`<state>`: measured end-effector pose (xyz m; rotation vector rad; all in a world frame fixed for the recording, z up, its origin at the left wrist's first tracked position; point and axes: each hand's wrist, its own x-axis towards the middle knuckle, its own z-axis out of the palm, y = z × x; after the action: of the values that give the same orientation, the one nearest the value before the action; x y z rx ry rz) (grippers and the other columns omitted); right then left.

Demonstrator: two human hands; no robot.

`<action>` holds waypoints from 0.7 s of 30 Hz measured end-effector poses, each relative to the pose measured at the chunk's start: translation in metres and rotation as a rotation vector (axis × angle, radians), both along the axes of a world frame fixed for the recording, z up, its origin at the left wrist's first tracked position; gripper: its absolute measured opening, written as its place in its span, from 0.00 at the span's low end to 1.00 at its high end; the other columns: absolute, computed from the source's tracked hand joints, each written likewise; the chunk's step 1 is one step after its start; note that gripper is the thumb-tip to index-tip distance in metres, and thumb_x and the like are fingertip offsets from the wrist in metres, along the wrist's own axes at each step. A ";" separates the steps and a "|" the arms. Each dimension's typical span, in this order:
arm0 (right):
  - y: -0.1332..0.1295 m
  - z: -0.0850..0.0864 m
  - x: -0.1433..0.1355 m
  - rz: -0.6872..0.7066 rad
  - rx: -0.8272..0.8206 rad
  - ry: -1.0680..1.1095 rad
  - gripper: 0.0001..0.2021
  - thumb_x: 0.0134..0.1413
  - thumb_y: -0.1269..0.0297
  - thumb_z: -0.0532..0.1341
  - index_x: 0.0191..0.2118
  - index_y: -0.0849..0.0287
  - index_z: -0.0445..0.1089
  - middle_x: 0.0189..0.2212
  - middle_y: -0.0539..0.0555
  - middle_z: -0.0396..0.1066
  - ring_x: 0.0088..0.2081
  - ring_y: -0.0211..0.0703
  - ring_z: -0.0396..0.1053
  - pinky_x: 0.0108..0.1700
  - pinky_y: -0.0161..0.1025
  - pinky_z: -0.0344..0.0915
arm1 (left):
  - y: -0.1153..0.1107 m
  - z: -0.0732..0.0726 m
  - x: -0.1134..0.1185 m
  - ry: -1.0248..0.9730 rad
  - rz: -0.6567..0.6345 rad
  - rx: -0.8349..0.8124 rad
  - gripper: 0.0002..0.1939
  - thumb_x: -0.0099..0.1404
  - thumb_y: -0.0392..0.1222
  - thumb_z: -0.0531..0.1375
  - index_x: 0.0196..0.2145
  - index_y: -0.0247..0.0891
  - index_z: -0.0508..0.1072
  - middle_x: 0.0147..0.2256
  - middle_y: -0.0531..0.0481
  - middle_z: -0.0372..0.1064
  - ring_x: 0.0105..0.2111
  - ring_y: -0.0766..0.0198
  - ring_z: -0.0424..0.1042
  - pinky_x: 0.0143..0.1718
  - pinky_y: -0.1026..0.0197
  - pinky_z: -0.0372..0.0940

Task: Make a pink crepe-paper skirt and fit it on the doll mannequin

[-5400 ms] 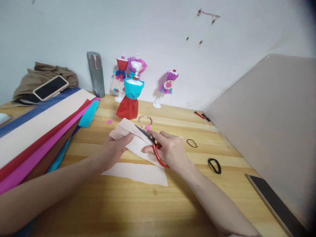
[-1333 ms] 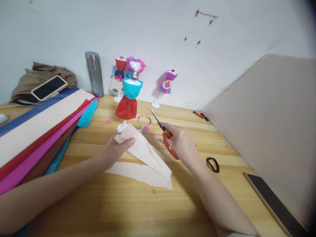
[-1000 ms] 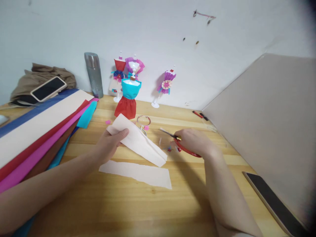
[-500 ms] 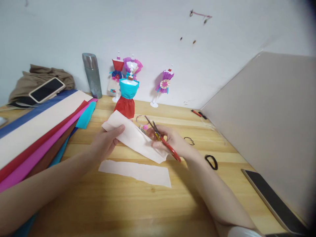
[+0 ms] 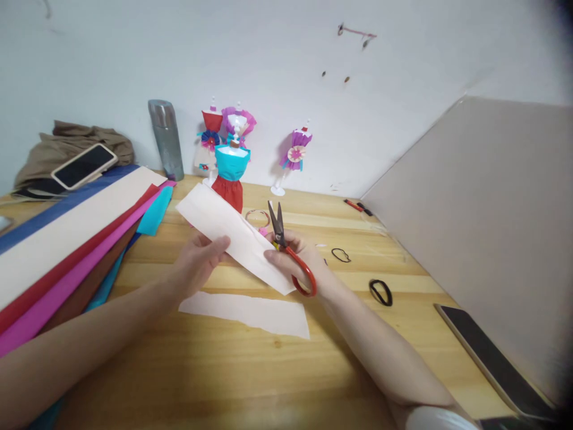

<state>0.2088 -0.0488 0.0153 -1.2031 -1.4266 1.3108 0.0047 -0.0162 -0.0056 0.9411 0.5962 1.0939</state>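
A strip of pale paper [image 5: 228, 230] slants above the table between my hands. My left hand [image 5: 203, 260] pinches its lower left edge, thumb on top. My right hand [image 5: 298, 254] holds red-handled scissors [image 5: 304, 273], blades pointing up and slightly parted, and its thumb also presses on the strip's right end. Below the hands a second pale strip [image 5: 250, 313] with an uneven edge lies flat on the wooden table [image 5: 215, 376]. Just behind the held strip stands a small dress form [image 5: 233, 164] in a turquoise top and red skirt.
More dress forms [image 5: 295, 154] stand by the wall, near a grey bottle [image 5: 166, 140]. Coloured sheets [image 5: 85, 230], a phone [image 5: 85, 166] and brown cloth [image 5: 94, 132] are at left. Black bands [image 5: 380, 292] and a dark tablet-like object [image 5: 487, 352] lie at right.
The held strip has turned flatter to view and its left end has risen. The scissors have swung more upright, and my right thumb has come onto the strip's right end.
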 end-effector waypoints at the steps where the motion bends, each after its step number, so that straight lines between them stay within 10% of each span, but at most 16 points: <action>1: -0.001 -0.001 -0.001 0.006 0.002 0.004 0.13 0.45 0.59 0.68 0.34 0.58 0.67 0.26 0.47 0.65 0.22 0.34 0.60 0.24 0.32 0.57 | -0.002 -0.004 0.001 0.042 -0.026 0.013 0.19 0.55 0.47 0.69 0.44 0.36 0.78 0.44 0.42 0.79 0.50 0.46 0.75 0.52 0.46 0.70; 11: 0.006 -0.004 0.013 0.173 0.060 -0.048 0.16 0.48 0.55 0.69 0.39 0.59 0.72 0.31 0.49 0.69 0.29 0.36 0.64 0.31 0.33 0.60 | 0.001 -0.001 0.001 0.057 0.115 -0.039 0.16 0.51 0.43 0.71 0.38 0.39 0.78 0.41 0.47 0.79 0.47 0.49 0.75 0.50 0.47 0.71; 21: 0.009 -0.005 0.013 0.119 0.146 -0.052 0.13 0.45 0.66 0.70 0.39 0.59 0.74 0.31 0.48 0.70 0.30 0.35 0.65 0.33 0.32 0.62 | -0.004 0.001 0.003 0.038 -0.078 -0.004 0.15 0.55 0.44 0.69 0.41 0.39 0.79 0.44 0.45 0.79 0.51 0.44 0.74 0.49 0.44 0.72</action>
<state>0.2216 -0.0394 0.0099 -1.0769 -1.6232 1.2389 0.0074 -0.0199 -0.0047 0.9755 0.5873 1.0068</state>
